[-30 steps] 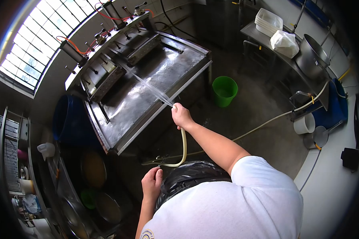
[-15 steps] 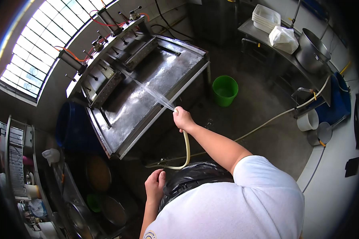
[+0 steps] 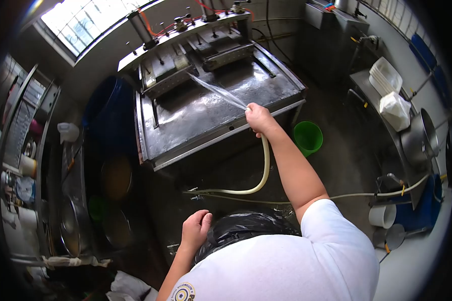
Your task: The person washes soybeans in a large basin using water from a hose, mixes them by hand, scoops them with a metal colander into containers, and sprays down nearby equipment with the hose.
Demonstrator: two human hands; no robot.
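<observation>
My right hand is wrapped round the end of a cream-coloured hose. From it a jet of water shoots up and left across a wet metal table, toward the press plates at the back. The hose hangs below the fist and bends left along the floor. Near my waist, beside the black plastic apron, my left hand is loosely closed, with nothing seen in it.
A press frame with cylinders spans the table's back. A green bucket stands right of the table. Blue barrels and a shelf rack line the left. On the right, a bench carries white trays and a large pot.
The view has swung left and down, so the table sits higher and further right. The water jet now reaches the left press plate instead of the gap between plates.
</observation>
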